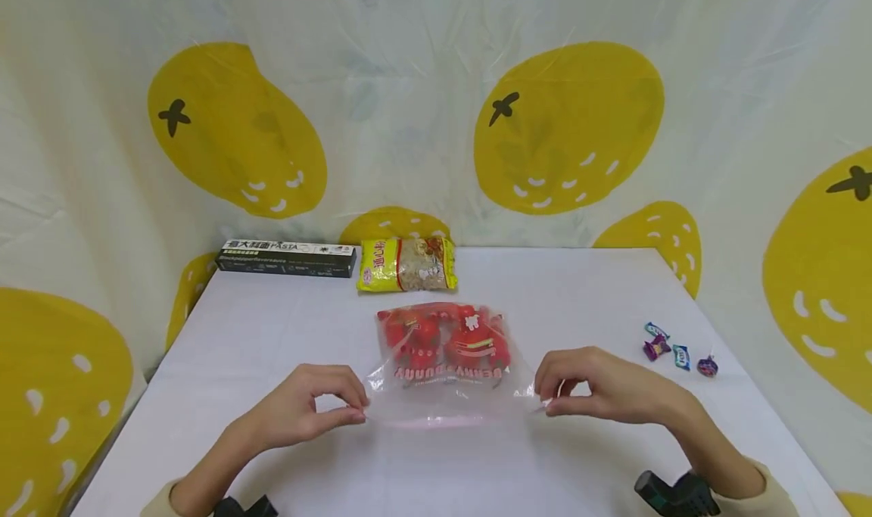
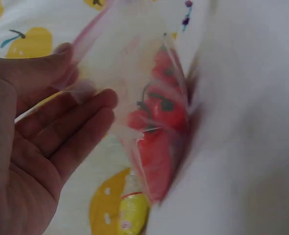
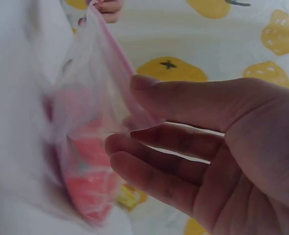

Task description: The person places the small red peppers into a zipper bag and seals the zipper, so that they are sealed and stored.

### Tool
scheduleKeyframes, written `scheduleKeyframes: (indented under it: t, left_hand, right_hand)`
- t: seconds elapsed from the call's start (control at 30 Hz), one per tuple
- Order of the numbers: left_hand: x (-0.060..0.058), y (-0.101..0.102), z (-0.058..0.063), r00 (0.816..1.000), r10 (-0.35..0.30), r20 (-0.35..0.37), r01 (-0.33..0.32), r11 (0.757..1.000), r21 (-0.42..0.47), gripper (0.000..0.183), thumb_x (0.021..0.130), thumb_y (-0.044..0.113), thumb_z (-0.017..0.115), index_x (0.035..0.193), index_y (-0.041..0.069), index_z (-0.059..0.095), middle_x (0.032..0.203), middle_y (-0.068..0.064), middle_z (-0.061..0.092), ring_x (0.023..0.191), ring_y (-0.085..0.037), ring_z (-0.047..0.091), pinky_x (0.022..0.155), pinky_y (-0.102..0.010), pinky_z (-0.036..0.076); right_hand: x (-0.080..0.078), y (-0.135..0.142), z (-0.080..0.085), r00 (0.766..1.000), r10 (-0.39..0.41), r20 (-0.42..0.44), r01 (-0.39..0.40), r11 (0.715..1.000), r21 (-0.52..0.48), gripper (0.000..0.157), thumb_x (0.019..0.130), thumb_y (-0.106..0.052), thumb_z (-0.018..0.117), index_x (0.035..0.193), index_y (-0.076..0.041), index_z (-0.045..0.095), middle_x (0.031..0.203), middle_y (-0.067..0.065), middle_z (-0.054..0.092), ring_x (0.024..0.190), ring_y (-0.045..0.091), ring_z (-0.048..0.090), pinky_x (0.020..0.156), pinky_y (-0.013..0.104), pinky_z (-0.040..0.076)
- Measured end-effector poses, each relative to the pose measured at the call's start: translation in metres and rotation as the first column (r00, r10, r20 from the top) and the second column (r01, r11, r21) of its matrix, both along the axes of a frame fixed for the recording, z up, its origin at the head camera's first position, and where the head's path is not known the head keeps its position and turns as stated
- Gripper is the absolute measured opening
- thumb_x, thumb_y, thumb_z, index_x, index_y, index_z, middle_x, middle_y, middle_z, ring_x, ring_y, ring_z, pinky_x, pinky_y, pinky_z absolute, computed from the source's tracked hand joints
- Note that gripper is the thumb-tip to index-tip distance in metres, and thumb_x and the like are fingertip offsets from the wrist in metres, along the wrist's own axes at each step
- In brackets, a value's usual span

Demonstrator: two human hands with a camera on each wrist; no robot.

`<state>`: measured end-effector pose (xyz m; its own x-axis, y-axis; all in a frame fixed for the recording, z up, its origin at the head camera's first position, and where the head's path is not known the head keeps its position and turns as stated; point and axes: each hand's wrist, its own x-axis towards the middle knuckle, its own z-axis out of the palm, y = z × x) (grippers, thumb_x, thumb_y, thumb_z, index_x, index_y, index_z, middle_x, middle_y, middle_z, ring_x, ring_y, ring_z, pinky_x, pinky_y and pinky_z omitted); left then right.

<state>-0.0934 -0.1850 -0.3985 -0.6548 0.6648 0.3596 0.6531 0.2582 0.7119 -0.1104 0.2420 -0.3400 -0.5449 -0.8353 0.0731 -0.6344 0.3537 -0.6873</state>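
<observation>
A clear zip bag with a pink strip along its near edge lies in the middle of the table, printed with lettering and a small white figure. Inside it are several red vegetables with green stems, which look like small peppers or tomatoes. My left hand pinches the bag's near left corner between thumb and fingers. At the near right corner my right hand does the same. Between the two hands the pink edge is drawn straight, raised toward me in both wrist views.
Behind the bag, a yellow packet of dry food lies beside a long black and white pasta box. Several small wrapped candies are scattered at the right. A curtain with yellow fruit hangs behind the white table.
</observation>
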Motion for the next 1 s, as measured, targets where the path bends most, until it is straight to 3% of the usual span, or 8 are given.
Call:
scheduleKeyframes:
  t: [0.1, 0.23, 0.47, 0.63, 0.7, 0.8, 0.9, 1.0]
  left_hand:
    - [0.004, -0.001, -0.015, 0.999, -0.019, 0.048, 0.025, 0.992, -0.128, 0.003, 0.085, 0.028, 0.069, 0.084, 0.029, 0.067, 0.091, 0.012, 0.067, 0.084, 0.001, 0.060, 0.076, -0.022, 0.055]
    - [0.005, -0.001, -0.032, 0.999, -0.003, 0.041, 0.013, 0.969, -0.247, 0.008, 0.084, 0.026, 0.071, 0.078, 0.031, 0.066, 0.089, 0.016, 0.065, 0.083, 0.005, 0.058, 0.076, -0.019, 0.053]
    - [0.009, 0.001, -0.044, 0.999, -0.036, -0.029, 0.027, 0.965, -0.261, 0.009, 0.082, 0.022, 0.072, 0.080, 0.028, 0.067, 0.086, 0.019, 0.062, 0.081, 0.008, 0.056, 0.074, -0.011, 0.049]
    - [0.011, 0.003, -0.026, 0.999, -0.008, 0.047, 0.019, 0.972, -0.234, 0.004, 0.087, 0.035, 0.066, 0.083, 0.033, 0.066, 0.091, 0.020, 0.060, 0.069, 0.006, 0.052, 0.057, -0.014, 0.048]
    - [0.007, 0.006, -0.013, 0.998, 0.042, 0.051, -0.029, 0.971, -0.236, 0.006, 0.087, 0.040, 0.064, 0.084, 0.035, 0.066, 0.093, 0.020, 0.059, 0.066, 0.003, 0.051, 0.053, -0.014, 0.046]
    - [-0.006, 0.013, 0.005, 0.989, 0.144, -0.015, -0.144, 0.960, -0.240, 0.006, 0.087, 0.043, 0.063, 0.084, 0.038, 0.064, 0.094, 0.021, 0.058, 0.071, 0.000, 0.053, 0.055, -0.016, 0.047]
    - [-0.023, 0.023, 0.022, 0.965, 0.241, -0.108, -0.258, 0.946, -0.196, 0.005, 0.086, 0.040, 0.066, 0.087, 0.035, 0.065, 0.095, 0.021, 0.059, 0.078, -0.003, 0.056, 0.061, -0.017, 0.049]
    - [-0.040, 0.035, 0.035, 0.945, 0.288, -0.156, -0.309, 0.942, -0.132, 0.010, 0.085, 0.034, 0.068, 0.094, 0.030, 0.066, 0.096, 0.018, 0.061, 0.084, -0.006, 0.058, 0.068, -0.020, 0.051]
  right_hand:
    - [0.004, -0.008, -0.018, 0.994, 0.012, 0.113, -0.020, 0.997, 0.071, 0.008, 0.087, -0.026, 0.066, 0.095, -0.025, 0.066, 0.093, -0.008, 0.064, 0.083, -0.001, 0.060, 0.073, 0.021, 0.057]
    - [0.006, -0.016, -0.041, 0.983, 0.010, 0.185, -0.036, 0.990, 0.137, 0.008, 0.086, -0.029, 0.068, 0.092, -0.023, 0.067, 0.090, -0.007, 0.063, 0.079, -0.003, 0.057, 0.073, 0.021, 0.056]
    - [0.009, -0.020, -0.056, 0.980, -0.004, 0.197, -0.035, 0.980, 0.194, 0.010, 0.085, -0.032, 0.068, 0.091, -0.024, 0.067, 0.089, -0.009, 0.061, 0.074, -0.004, 0.054, 0.067, 0.018, 0.053]
    - [0.007, -0.017, -0.041, 0.986, -0.012, 0.165, -0.016, 0.986, 0.165, 0.015, 0.086, -0.034, 0.067, 0.099, -0.027, 0.066, 0.093, -0.006, 0.063, 0.077, 0.001, 0.055, 0.064, 0.019, 0.052]
    - [0.002, -0.016, -0.033, 0.993, -0.048, 0.110, 0.033, 0.989, 0.142, 0.016, 0.086, -0.034, 0.067, 0.102, -0.030, 0.064, 0.095, -0.009, 0.062, 0.079, 0.001, 0.055, 0.065, 0.020, 0.052]
    - [-0.009, -0.015, -0.025, 0.992, -0.127, -0.008, 0.127, 0.989, 0.074, 0.020, 0.085, -0.032, 0.068, 0.104, -0.033, 0.062, 0.099, -0.012, 0.063, 0.085, 0.001, 0.056, 0.068, 0.021, 0.053]
    - [-0.022, -0.020, -0.020, 0.969, -0.214, -0.126, 0.212, 0.977, -0.026, 0.026, 0.083, -0.027, 0.070, 0.107, -0.033, 0.060, 0.103, -0.012, 0.063, 0.092, 0.001, 0.056, 0.074, 0.021, 0.053]
    - [-0.035, -0.028, -0.015, 0.926, -0.315, -0.208, 0.298, 0.948, -0.111, 0.031, 0.081, -0.023, 0.072, 0.108, -0.031, 0.061, 0.106, -0.012, 0.063, 0.098, 0.002, 0.056, 0.082, 0.025, 0.054]
